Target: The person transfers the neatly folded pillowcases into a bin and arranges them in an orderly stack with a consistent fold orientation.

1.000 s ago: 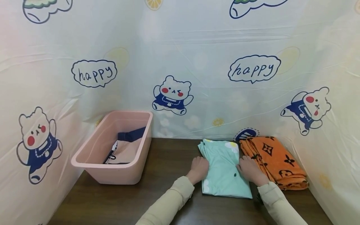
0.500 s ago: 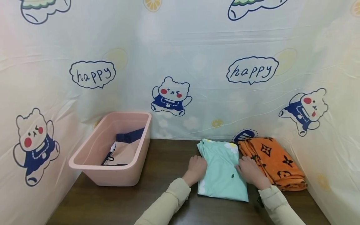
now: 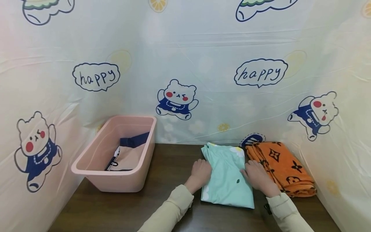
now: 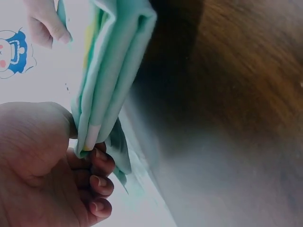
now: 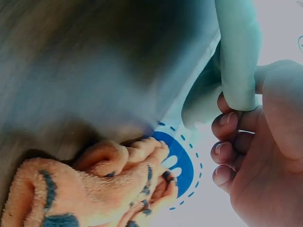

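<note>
A folded mint-green cloth point(image 3: 227, 180) with white and yellow flower prints lies right of the middle of the table. My left hand point(image 3: 200, 173) pinches its left edge between thumb and curled fingers. In the left wrist view that edge point(image 4: 111, 71) shows several stacked layers. On the opposite side my right hand point(image 3: 258, 176) pinches the right edge, where the right wrist view shows a rounded fold point(image 5: 239, 56) between thumb and fingers. The part of the cloth under both hands is hidden.
Just right of my right hand lies a folded orange fleece blanket point(image 3: 285, 167) with dark motifs. A pink plastic tub point(image 3: 121, 180) stands at the left, holding navy and pale pink fabric point(image 3: 131, 154). A printed curtain point(image 3: 214, 106) closes off the back and sides.
The green cloth has shifted slightly to the left and a little nearer, with both hands still gripping its edges. The tub and the orange blanket stay in place.
</note>
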`<state>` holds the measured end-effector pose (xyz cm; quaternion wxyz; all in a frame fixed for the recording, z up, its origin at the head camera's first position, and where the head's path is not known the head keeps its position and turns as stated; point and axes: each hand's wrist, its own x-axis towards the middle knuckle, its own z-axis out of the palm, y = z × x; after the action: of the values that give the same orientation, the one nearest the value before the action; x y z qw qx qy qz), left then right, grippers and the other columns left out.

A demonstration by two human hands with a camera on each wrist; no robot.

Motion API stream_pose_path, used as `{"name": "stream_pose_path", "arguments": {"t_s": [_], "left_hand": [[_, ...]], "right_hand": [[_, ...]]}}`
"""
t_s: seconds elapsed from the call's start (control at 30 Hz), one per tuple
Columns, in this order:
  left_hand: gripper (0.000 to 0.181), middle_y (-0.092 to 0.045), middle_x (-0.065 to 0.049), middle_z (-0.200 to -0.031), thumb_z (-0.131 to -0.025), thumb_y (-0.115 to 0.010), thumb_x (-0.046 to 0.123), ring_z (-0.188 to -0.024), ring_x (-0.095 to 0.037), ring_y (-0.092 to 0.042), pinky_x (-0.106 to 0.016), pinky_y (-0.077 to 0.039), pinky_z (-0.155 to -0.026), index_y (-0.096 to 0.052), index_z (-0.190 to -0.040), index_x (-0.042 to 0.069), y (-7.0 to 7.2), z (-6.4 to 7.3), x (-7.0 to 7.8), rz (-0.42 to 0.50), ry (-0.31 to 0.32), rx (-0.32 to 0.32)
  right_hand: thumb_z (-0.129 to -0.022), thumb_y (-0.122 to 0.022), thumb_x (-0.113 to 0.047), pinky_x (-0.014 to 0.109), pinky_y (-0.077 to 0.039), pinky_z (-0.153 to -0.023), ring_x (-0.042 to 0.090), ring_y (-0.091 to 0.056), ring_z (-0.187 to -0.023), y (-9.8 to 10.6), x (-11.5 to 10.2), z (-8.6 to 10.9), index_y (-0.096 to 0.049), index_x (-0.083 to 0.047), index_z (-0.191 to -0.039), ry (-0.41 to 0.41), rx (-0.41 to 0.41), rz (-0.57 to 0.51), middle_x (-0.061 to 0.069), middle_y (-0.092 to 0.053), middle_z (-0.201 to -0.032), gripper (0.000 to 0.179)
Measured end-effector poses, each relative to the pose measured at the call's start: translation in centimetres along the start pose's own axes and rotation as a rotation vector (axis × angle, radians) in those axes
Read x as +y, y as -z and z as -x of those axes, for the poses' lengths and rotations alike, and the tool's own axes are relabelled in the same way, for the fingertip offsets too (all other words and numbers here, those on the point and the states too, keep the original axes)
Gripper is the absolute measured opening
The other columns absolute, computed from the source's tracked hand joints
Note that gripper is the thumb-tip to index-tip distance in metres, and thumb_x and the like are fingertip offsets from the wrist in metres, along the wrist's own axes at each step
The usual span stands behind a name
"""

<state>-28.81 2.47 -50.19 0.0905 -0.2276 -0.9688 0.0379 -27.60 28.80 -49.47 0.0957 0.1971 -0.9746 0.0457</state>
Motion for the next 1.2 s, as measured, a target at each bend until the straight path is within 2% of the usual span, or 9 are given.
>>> {"name": "stream_pose_path", "arguments": {"t_s": [0.2, 0.47, 0.73, 0.97, 1.2], "left_hand": [[0.026, -0.061, -0.005, -0.078, -0.101, -0.058, 0.016, -0.074, -0.019, -0.053, -0.031, -0.046, -0.066, -0.067, -0.077, 0.01, 0.6, 0.0, -0.2, -0.021, 0.013, 0.005], [0.025, -0.06, -0.004, -0.076, -0.1, -0.06, 0.018, -0.071, -0.018, -0.052, -0.03, -0.044, -0.064, -0.069, -0.078, 0.011, 1.4, 0.0, -0.7, -0.083, -0.005, 0.016], [0.026, -0.056, -0.004, -0.074, -0.1, -0.06, 0.019, -0.066, -0.016, -0.046, -0.028, -0.039, -0.061, -0.067, -0.077, 0.01, 2.2, 0.5, -1.1, -0.054, 0.018, 0.098], [0.028, -0.055, -0.004, -0.073, -0.101, -0.058, 0.018, -0.065, -0.016, -0.045, -0.027, -0.038, -0.059, -0.064, -0.075, 0.011, 2.2, 0.8, -1.5, -0.059, 0.022, 0.119], [0.029, -0.054, -0.004, -0.072, -0.102, -0.057, 0.019, -0.065, -0.016, -0.043, -0.027, -0.038, -0.059, -0.063, -0.076, 0.009, 2.3, 1.1, -2.0, -0.01, 0.033, 0.118]], "right_hand": [[-0.099, -0.065, -0.021, 0.032, -0.03, -0.065, 0.018, -0.033, -0.066, 0.4, -0.4, 0.0, -0.051, -0.013, -0.073, 0.02, 0.039, -0.01, -0.001, -0.038, -0.07, 0.031], [-0.101, -0.064, -0.021, 0.032, -0.029, -0.066, 0.018, -0.032, -0.068, 0.6, -0.7, 0.0, -0.051, -0.013, -0.076, 0.025, 0.075, 0.014, 0.0, -0.037, -0.072, 0.029], [-0.101, -0.064, -0.021, 0.032, -0.027, -0.066, 0.017, -0.03, -0.067, 0.9, -1.3, 0.0, -0.049, -0.013, -0.075, 0.035, 0.104, 0.011, -0.001, -0.035, -0.072, 0.031], [-0.1, -0.064, -0.021, 0.031, -0.025, -0.067, 0.016, -0.027, -0.067, 1.0, -1.8, -0.1, -0.046, -0.015, -0.074, 0.053, 0.12, 0.005, -0.002, -0.032, -0.072, 0.033], [-0.1, -0.064, -0.022, 0.031, -0.026, -0.067, 0.017, -0.029, -0.068, 1.2, -2.2, -0.3, -0.049, -0.014, -0.076, 0.048, 0.112, 0.001, -0.001, -0.034, -0.073, 0.031]]}}
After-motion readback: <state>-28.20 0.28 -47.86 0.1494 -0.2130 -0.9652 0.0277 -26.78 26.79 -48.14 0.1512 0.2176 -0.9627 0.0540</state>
